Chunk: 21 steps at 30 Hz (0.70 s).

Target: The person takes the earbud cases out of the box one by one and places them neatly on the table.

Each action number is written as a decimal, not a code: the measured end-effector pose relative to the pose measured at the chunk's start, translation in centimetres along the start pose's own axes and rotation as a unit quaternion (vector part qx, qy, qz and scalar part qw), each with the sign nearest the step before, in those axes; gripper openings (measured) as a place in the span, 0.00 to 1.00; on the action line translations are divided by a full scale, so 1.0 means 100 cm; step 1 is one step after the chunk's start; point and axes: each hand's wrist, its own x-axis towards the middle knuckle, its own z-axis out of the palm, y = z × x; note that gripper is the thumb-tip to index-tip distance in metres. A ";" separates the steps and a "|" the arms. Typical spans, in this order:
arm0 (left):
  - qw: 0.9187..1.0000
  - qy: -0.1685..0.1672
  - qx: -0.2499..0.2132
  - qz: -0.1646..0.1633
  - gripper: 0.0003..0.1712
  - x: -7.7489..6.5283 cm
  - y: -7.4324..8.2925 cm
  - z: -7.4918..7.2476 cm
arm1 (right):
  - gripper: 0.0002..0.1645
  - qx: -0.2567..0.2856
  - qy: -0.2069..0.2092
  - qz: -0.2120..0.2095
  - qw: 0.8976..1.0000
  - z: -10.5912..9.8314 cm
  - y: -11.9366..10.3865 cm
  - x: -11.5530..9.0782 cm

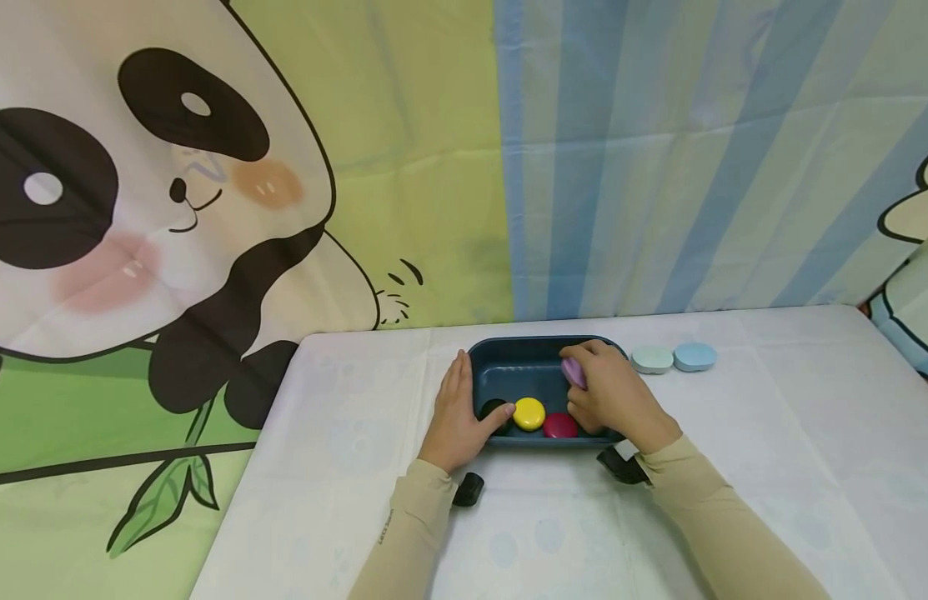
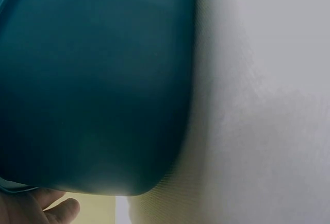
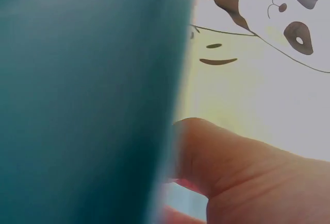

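Observation:
A dark blue rectangular tray lies on the table. My left hand holds its left end, fingers along the outer wall and thumb over the rim. That thumb partly covers a black rounded piece. Inside the tray's right side, my right hand pinches a purple rounded piece, tilted on edge. A yellow round piece and a dark red one lie along the near wall. The wrist views mostly show the tray wall, with the right thumb beside it.
On the white tablecloth, a mint oval piece and a light blue oval piece sit side by side right of the tray. Behind the table hangs a printed cloth with a panda. Black wrist devices show beneath both forearms.

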 end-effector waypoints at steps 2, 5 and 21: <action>1.000 0.000 0.000 0.001 0.63 0.000 0.000 0.000 | 0.29 -0.004 -0.002 0.001 1.000 -0.004 0.001 -0.001; 1.000 0.002 -0.001 0.003 0.63 0.000 0.000 0.000 | 0.28 -0.007 0.001 -0.003 1.000 -0.009 0.004 -0.004; 1.000 0.002 -0.003 0.005 0.63 0.000 0.000 0.000 | 0.32 -0.027 0.055 -0.045 0.997 -0.041 0.036 -0.021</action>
